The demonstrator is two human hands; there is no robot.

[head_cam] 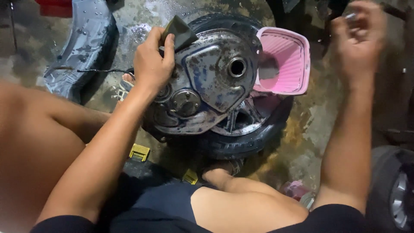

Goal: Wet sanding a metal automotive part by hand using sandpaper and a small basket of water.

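1. Left hand (151,64), upper centre-left of the frame: fingers curled tight round a dark sanding block (179,32), thumb under it. The block's lower edge meets the top left rim of the hub cover (207,82).
2. Hub cover: worn grey metal, blue paint patchy, round hole (237,67) right of centre. It lies flat on a tyre (241,144) at frame centre, on wet concrete.
3. Right hand (358,39), upper right: raised clear of the wheel, motion-blurred, fingers bunched. Something small and pale shows at the fingertips; whether it is gripped, cannot tell.
4. Pink basket (302,64) rests on the tyre's right side, touching the cover's edge.
5. Judged step: abrading old paint off the cover, started at the upper left edge; much paint remains.
6. Next stroke would call for the block held flat, firm pressure, and the wheel steadied, as the right hand is off it.
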